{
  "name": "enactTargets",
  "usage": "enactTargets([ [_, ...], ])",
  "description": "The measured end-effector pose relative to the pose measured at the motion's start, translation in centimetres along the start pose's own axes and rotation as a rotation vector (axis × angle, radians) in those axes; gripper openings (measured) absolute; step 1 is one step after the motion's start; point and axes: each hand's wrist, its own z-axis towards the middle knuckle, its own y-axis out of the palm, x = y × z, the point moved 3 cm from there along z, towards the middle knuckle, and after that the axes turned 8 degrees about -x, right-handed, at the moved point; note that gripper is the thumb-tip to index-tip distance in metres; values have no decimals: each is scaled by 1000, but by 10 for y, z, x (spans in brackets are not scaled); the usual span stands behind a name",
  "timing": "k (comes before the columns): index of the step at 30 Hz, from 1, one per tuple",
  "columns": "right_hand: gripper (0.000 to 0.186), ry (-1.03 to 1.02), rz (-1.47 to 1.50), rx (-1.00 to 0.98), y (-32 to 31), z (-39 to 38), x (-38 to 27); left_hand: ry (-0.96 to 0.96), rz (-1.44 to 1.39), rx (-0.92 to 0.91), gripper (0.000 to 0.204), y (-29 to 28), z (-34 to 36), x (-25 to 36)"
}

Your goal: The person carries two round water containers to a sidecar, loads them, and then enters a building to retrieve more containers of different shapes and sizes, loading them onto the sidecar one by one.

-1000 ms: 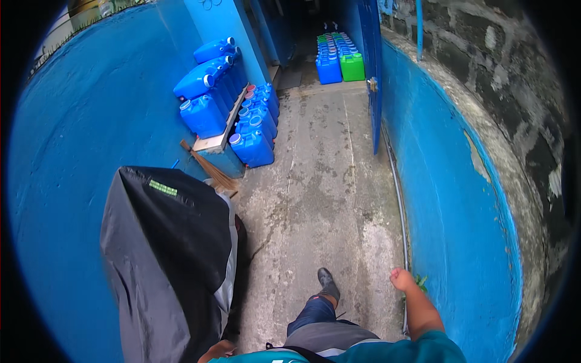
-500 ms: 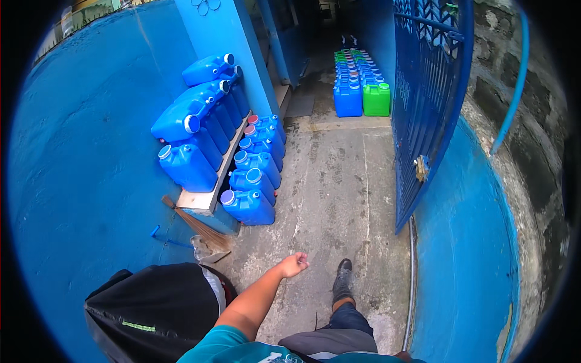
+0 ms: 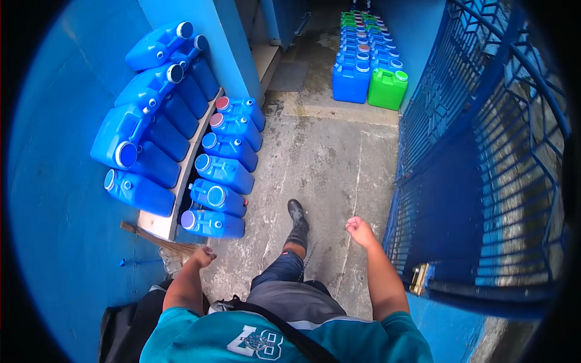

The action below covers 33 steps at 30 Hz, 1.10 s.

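Note:
My left hand (image 3: 204, 256) hangs low on the left with its fingers curled in, and no object shows in it. Nearest to it are a stick broom (image 3: 175, 243) and the closest blue water jug (image 3: 213, 224) of a row on the floor. On the right, my right hand (image 3: 359, 231) is raised over the concrete, its fingers also curled and apparently holding nothing. More blue jugs stand and lie stacked on a tiled ledge (image 3: 156, 224) along the left wall. One booted leg (image 3: 296, 221) is stretched forward between my hands.
A blue metal gate (image 3: 448, 181) with a latch (image 3: 420, 278) stands swung back on the right. Further along the concrete passage (image 3: 321, 157), a double row of blue jugs and a green jug (image 3: 388, 89) lines the right wall. A dark mat (image 3: 289, 76) lies beyond a low step.
I have walked forward, so the jugs and gate are closer. My right hand has come into view, and my left hand has swung back toward my body. A different leg is forward.

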Motion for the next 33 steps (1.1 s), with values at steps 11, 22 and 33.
enactTargets([
  [11,22,604,-152,-265,-171,246,54,54,75,-65,61,-253,263,303],
  [22,15,1054,193,-140,-328,504,19,328,99,69,52,-566,550,756],
  [33,19,86,-450,245,-609,1160,-309,254,-501,-24,46,-786,676,948],
])
